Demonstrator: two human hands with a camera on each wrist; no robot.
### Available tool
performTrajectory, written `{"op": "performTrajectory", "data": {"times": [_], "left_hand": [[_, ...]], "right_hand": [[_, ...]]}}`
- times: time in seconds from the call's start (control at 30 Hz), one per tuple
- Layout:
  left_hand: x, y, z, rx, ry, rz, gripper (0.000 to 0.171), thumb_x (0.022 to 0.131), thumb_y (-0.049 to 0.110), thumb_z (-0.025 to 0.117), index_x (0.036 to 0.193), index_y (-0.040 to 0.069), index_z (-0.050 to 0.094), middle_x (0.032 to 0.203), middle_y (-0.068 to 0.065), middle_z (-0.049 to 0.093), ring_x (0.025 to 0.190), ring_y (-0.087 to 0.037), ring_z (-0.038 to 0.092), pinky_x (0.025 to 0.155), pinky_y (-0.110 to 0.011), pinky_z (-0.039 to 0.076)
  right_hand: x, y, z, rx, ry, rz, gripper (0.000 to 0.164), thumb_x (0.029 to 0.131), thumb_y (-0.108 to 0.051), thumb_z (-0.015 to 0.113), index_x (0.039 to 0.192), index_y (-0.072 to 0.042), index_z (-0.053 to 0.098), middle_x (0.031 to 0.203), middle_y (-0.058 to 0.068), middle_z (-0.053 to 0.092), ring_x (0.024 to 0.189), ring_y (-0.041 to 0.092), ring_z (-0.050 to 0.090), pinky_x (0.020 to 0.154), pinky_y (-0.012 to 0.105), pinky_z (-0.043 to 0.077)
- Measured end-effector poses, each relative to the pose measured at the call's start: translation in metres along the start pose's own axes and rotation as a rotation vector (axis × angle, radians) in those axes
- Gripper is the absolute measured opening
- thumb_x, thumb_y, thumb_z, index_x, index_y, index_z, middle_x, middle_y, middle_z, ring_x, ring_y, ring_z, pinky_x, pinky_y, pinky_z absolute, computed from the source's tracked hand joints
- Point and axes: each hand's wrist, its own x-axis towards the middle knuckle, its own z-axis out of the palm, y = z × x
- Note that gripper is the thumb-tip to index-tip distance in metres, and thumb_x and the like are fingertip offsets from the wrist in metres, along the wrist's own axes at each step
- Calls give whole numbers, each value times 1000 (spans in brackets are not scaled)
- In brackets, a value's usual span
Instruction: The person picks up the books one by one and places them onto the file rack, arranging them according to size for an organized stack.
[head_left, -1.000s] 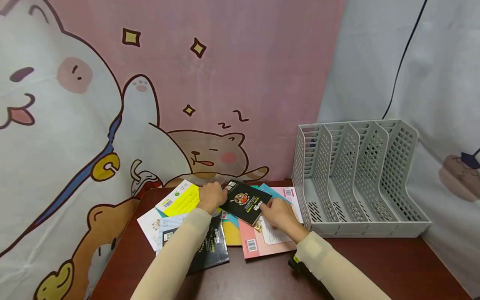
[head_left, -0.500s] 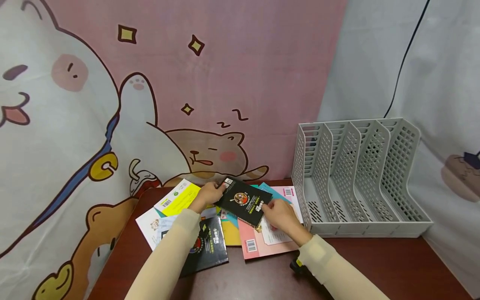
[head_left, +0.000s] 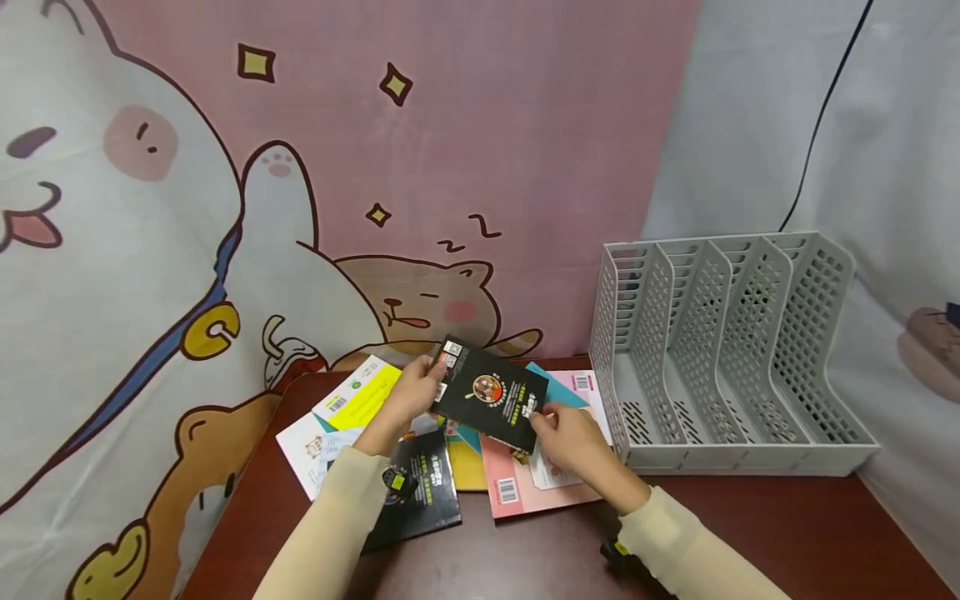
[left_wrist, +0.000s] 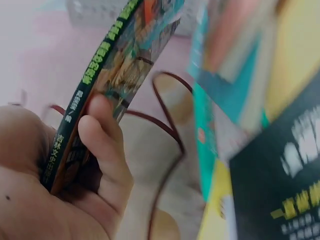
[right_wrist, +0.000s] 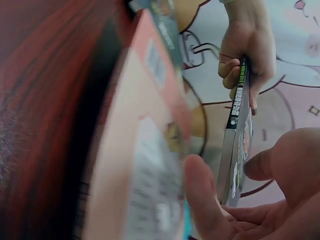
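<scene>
A black book [head_left: 491, 396] with a round red emblem and yellow lettering is held above the pile between both hands. My left hand [head_left: 414, 392] grips its left end; in the left wrist view the fingers [left_wrist: 102, 145] curl under the colourful cover, near the spine [left_wrist: 90, 75]. My right hand [head_left: 573, 442] pinches the lower right corner, thumb on the dark cover, as the right wrist view also shows with the book [right_wrist: 235, 145] edge-on. Beneath lie a pink book [head_left: 517, 492], a second black book [head_left: 431, 500] and a yellow-and-white book [head_left: 360, 400], partly overlapping.
A grey perforated file rack [head_left: 742, 458] with several upright compartments stands on the right of the dark red table [head_left: 525, 558]. A cartoon-printed curtain [head_left: 510, 167] hangs behind. A white book [head_left: 300, 446] lies near the table's left edge.
Both hands have raised the black book slightly off the pile. My left hand has shifted from its top left corner down along its left end.
</scene>
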Motion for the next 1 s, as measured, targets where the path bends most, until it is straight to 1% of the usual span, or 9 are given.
{"op": "performTrajectory", "data": {"times": [0.13, 0.23, 0.37, 0.43, 0.5, 0.6, 0.7, 0.87, 1.0], "left_hand": [[-18, 20, 7, -78, 10, 63, 30, 119, 29, 47, 125, 2, 59, 84, -6, 71, 61, -14, 69, 54, -30, 53], [-31, 30, 15, -148, -4, 95, 30, 120, 29, 44, 124, 2, 57, 92, -6, 70, 72, -13, 69, 65, -28, 55], [-47, 36, 30, -183, -16, 114, 31, 121, 31, 40, 123, 2, 53, 92, -3, 58, 79, -15, 58, 75, -30, 49], [-54, 38, 37, -190, -6, 116, 34, 121, 32, 42, 131, 2, 54, 86, -2, 57, 72, -16, 57, 71, -30, 49], [-59, 38, 45, -205, -14, 119, 39, 120, 33, 45, 141, 1, 54, 80, -1, 65, 64, -15, 63, 64, -30, 54], [-67, 33, 56, -187, -33, 106, 44, 118, 34, 51, 147, 2, 55, 73, -4, 71, 49, -14, 65, 51, -29, 53], [-73, 23, 65, -141, -55, 72, 39, 117, 35, 54, 140, 4, 58, 71, -5, 69, 42, -13, 59, 44, -26, 48], [-77, 13, 72, -102, -51, 41, 37, 116, 40, 55, 132, 7, 60, 70, -3, 64, 39, -12, 47, 41, -24, 41], [-75, 9, 71, -96, -71, 26, 40, 116, 43, 55, 134, 8, 60, 74, -3, 65, 46, -13, 51, 44, -24, 42]], "right_hand": [[-9, -8, -24, 86, -9, -4, 49, 111, -37, 64, 142, 0, 67, 79, 5, 71, 41, 12, 64, 47, 38, 58], [-13, -12, -42, 162, -43, 34, 62, 113, -43, 60, 155, 2, 56, 82, 8, 74, 44, 15, 67, 46, 47, 60], [-15, -11, -58, 369, -127, 73, 61, 116, -42, 54, 158, 1, 47, 88, 15, 76, 52, 21, 73, 53, 50, 64], [-14, -10, -61, 516, -151, 85, 60, 117, -37, 51, 161, 1, 39, 100, 21, 76, 59, 25, 76, 61, 50, 67], [-15, -6, -63, 644, -148, 105, 63, 119, -34, 46, 168, 0, 26, 117, 27, 72, 70, 25, 79, 67, 52, 68], [-16, 0, -61, 761, -112, 130, 63, 120, -30, 41, 172, -3, 19, 132, 30, 65, 82, 24, 79, 69, 55, 68], [-19, 8, -58, 797, -90, 141, 55, 120, -28, 39, 168, -2, 28, 129, 25, 66, 82, 23, 77, 65, 55, 68], [-21, 15, -56, 769, -62, 97, 52, 121, -27, 41, 162, 3, 33, 115, 24, 74, 67, 27, 78, 60, 54, 66], [-22, 17, -57, 737, -48, 66, 52, 121, -27, 41, 162, 4, 33, 118, 28, 73, 68, 27, 79, 61, 55, 66]]}}
